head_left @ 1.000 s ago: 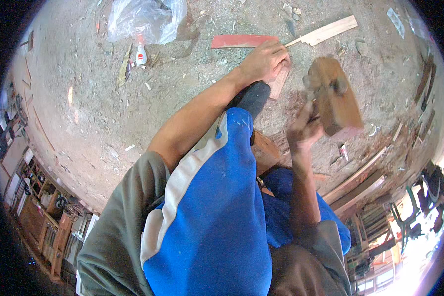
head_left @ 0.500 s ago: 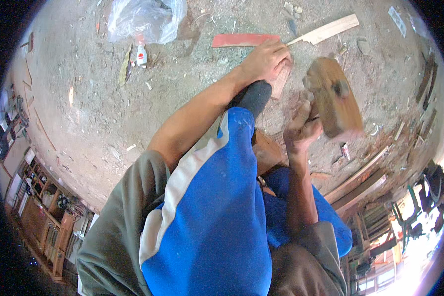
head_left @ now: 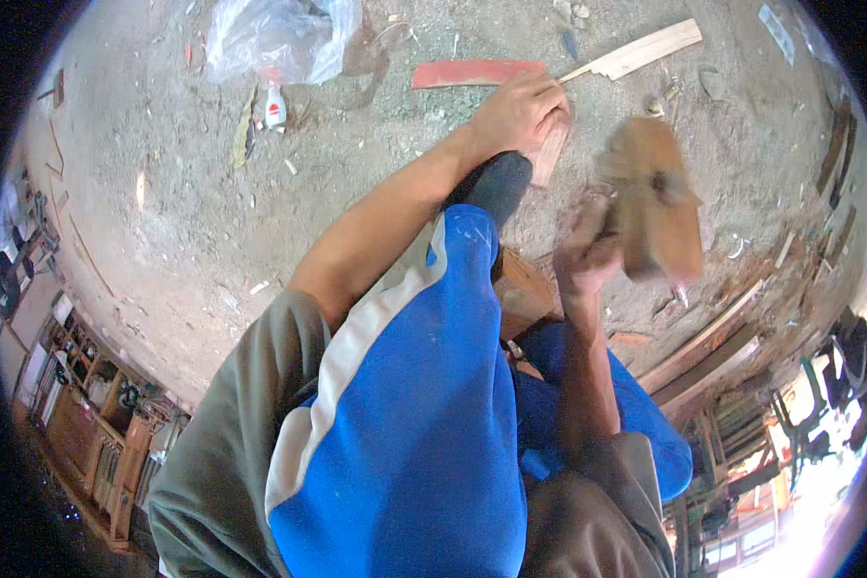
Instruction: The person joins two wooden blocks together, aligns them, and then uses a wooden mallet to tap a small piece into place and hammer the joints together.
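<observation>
My left hand (head_left: 522,114) is closed at the upper end of a short pinkish-brown wooden piece (head_left: 549,159), just past my dark-covered foot (head_left: 503,188). Its curled fingers hide how the piece is gripped. In my right hand (head_left: 588,255) is a wooden mallet (head_left: 657,197) with a thick block head, raised to the right and blurred by motion. A red-painted strip of wood (head_left: 472,73) lies just beyond my left hand. Beside it is a pale notched wooden piece (head_left: 650,48), with a thin tongue pointing toward my fingers.
A brown wooden block (head_left: 525,289) sits between my legs. On the dirt floor lie a clear plastic bag (head_left: 284,39), a small white bottle (head_left: 275,108) and a dry leaf (head_left: 244,130). Long boards (head_left: 708,356) lie at the right; a wooden rack (head_left: 91,433) stands far left.
The mallet and my right hand have shifted slightly and are more blurred. My left hand stays in nearly the same place on the wooden piece.
</observation>
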A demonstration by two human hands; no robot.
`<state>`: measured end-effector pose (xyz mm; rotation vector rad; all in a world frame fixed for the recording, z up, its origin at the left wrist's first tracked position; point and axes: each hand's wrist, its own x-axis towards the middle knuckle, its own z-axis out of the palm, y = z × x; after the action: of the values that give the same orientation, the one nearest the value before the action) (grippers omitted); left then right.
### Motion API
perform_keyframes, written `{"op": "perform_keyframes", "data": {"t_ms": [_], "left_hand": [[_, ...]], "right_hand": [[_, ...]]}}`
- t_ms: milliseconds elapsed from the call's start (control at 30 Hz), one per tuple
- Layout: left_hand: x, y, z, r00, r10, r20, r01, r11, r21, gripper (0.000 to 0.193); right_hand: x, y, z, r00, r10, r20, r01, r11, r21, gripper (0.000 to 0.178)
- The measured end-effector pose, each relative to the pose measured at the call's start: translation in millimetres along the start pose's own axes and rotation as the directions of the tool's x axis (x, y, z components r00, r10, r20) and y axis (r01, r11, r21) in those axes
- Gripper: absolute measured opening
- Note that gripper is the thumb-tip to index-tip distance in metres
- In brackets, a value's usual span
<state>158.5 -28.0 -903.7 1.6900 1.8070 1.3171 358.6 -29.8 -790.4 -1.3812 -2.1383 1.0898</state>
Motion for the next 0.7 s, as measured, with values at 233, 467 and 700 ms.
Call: {"op": "perform_keyframes", "data": {"t_ms": [233, 467, 700], "left_hand": [[-0.9, -0.1, 2.7, 1.000, -0.001, -0.022, 0.002, 0.999, 0.047, 0.014], [-4.4, -3.4, 3.4, 1.000, -0.007, -0.015, 0.008, 1.000, 0.012, 0.012], [-11.9, 0.5, 6.5, 0.997, -0.074, 0.004, 0.074, 0.997, 0.008, 0.012]], "right_hand": [[0.9, -15.1, -10.6, 0.976, 0.198, 0.086, -0.196, 0.980, -0.033, 0.037], [11.5, 13.6, 7.9, 0.995, -0.035, -0.095, 0.039, 0.998, 0.041, 0.026], [4.5, 17.7, -0.3, 0.998, 0.055, -0.023, -0.054, 0.997, 0.060, 0.024]]}}
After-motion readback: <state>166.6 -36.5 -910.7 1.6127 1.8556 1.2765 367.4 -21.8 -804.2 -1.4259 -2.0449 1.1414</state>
